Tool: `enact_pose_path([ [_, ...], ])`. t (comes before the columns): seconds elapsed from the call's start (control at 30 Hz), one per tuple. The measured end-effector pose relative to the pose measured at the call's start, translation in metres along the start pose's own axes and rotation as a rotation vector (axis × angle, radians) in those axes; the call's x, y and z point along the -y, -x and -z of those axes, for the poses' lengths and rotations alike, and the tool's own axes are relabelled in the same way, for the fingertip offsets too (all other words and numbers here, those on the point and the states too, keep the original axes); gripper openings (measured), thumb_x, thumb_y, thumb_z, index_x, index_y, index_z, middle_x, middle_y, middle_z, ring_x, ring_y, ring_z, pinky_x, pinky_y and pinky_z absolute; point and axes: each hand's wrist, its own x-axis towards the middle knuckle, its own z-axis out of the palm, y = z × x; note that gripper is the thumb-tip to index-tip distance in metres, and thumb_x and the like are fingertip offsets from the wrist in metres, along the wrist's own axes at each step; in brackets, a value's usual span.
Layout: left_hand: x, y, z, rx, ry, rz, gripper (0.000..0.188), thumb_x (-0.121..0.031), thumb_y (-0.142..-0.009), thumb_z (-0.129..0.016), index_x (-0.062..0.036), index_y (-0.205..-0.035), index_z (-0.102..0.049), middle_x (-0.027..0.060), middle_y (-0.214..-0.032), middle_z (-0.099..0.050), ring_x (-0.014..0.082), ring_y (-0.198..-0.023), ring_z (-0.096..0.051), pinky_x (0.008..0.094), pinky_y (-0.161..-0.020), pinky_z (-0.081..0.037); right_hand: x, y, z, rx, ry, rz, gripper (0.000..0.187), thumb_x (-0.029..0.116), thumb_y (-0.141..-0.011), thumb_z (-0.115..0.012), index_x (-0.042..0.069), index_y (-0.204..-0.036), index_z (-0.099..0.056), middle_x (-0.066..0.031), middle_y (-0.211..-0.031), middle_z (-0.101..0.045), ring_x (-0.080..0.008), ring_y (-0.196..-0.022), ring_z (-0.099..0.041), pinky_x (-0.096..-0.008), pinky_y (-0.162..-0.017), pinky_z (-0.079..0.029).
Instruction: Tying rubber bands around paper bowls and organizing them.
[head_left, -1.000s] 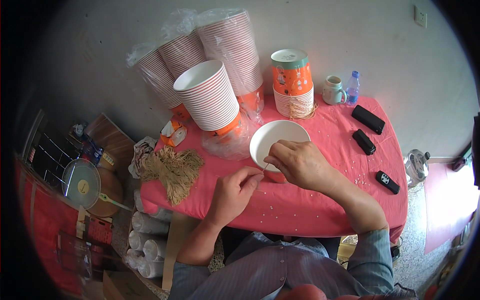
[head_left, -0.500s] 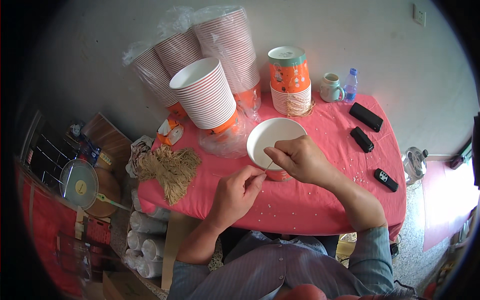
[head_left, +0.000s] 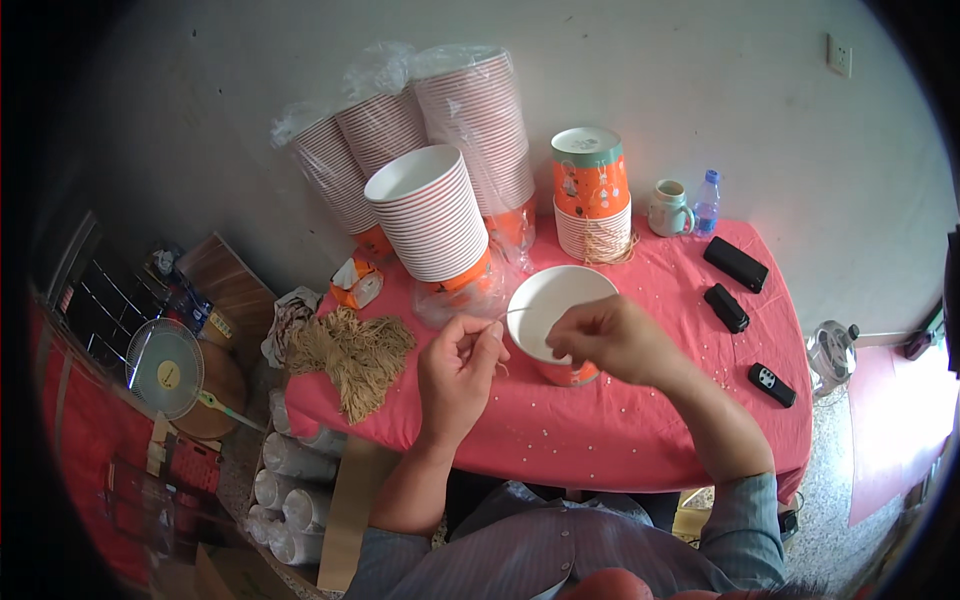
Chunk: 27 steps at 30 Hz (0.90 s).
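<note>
My left hand (head_left: 460, 375) is closed, thumb and forefinger pinching a thin cord (head_left: 516, 311) whose end sticks out toward the bucket; a short tan piece hangs below the fingers. My right hand (head_left: 612, 338) hovers over the right side of the bucket, fingers curled down and pressed together; what they hold, if anything, is hidden. Between the hands stands a white-lined paper bucket (head_left: 540, 300) with an orange outside, upright and open at the top. Left of my left hand lies a heap of tan cords (head_left: 352, 358) on the table.
Bucket stacks (head_left: 430, 215), some bagged in clear plastic, rise at the back left. An upside-down orange bucket (head_left: 590, 178) tops another stack. A mug (head_left: 670, 208), a bottle (head_left: 707, 203) and black devices (head_left: 735, 265) line the right. White bits dot the red tablecloth (head_left: 660, 450).
My hands have moved apart: the left slightly left, the right to the right and down over the bucket. The cord now points out from my left fingers. The whole view has shifted slightly.
</note>
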Motion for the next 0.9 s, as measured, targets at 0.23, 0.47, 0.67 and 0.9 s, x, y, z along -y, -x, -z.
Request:
enact_pose_path([
  [0.23,0.008,0.012,-0.027,-0.178,-0.414,-0.389,0.009,-0.006,-0.101,-0.077,-0.0006,-0.105,-0.071,0.01,-0.08,-0.073,0.0186,-0.066,-0.071,0.0354,-0.06,-0.055,0.0,-0.002,-0.04,-0.147,-0.322,0.032,0.023,0.021,-0.109,-0.073,0.001,-0.111,-0.084,0.0021,-0.079,-0.069,-0.0053,-0.07,-0.059,-0.0263,-0.062,-0.052],
  [0.47,0.018,0.014,-0.045,-0.197,-0.632,-0.621,0.012,-0.003,-0.094,-0.079,-0.0047,-0.104,-0.072,0.0118,-0.079,-0.071,0.0333,-0.069,-0.071,0.0452,-0.061,-0.054,-0.018,-0.007,-0.037,-0.223,-0.382,0.128,0.02,0.021,-0.109,-0.072,0.003,-0.112,-0.082,0.0,-0.096,-0.077,-0.006,-0.077,-0.063,-0.0246,-0.064,-0.051],
  [0.67,0.011,0.009,-0.046,-0.048,-0.58,-0.621,0.013,-0.002,-0.099,-0.073,-0.0025,-0.112,-0.073,0.0161,-0.098,-0.076,0.0366,-0.091,-0.073,0.0466,-0.081,-0.057,0.008,-0.002,0.004,-0.33,-0.563,0.158,0.021,0.025,-0.113,-0.064,0.005,-0.11,-0.069,-0.0072,-0.096,-0.078,-0.012,-0.082,-0.07,-0.0279,-0.068,-0.055],
  [0.9,0.032,-0.006,-0.054,0.217,-0.503,-0.557,0.016,-0.004,-0.1,-0.07,0.0004,-0.116,-0.072,0.0189,-0.103,-0.077,0.0389,-0.098,-0.074,0.0473,-0.09,-0.056,0.038,0.042,0.098,-0.384,-0.569,0.414,0.019,0.019,-0.11,-0.07,0.001,-0.114,-0.074,-0.0043,-0.085,-0.069,-0.0095,-0.06,-0.061,-0.0252,-0.053,-0.047],
])
